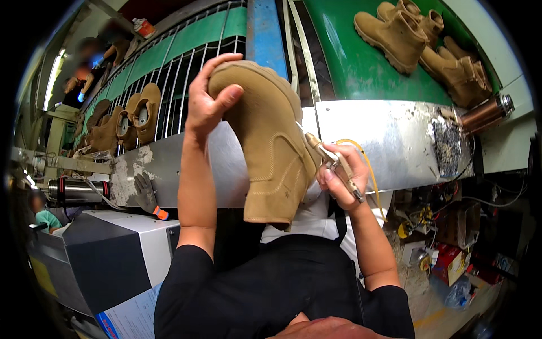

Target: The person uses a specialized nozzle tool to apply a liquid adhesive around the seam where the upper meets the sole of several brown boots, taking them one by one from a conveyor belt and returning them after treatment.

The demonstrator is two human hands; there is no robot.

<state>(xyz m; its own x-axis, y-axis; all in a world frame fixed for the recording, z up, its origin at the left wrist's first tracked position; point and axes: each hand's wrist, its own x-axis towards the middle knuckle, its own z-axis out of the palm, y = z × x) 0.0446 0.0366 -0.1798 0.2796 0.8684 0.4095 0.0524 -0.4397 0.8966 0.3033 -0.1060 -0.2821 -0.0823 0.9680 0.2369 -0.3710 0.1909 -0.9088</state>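
Note:
A tan suede boot [262,141] hangs in front of me, toe up and away, its open shaft toward my body. My left hand [210,99] is closed round the toe, thumb on the upper and fingers at the far edge. In my right hand [345,172] is a metal air blow gun [334,161], gripped with the fingers round its body. The brass nozzle points at the boot's heel side, close to the sole edge. A yellow hose [370,164] curves beside my right hand.
Several tan boots [392,39] lie on a green surface [333,34] at far right. More boots [145,113] stand on a barred rack at left. A metal ledge [384,130] runs before me, with a grey glove [145,193] on its left part. People are at far left.

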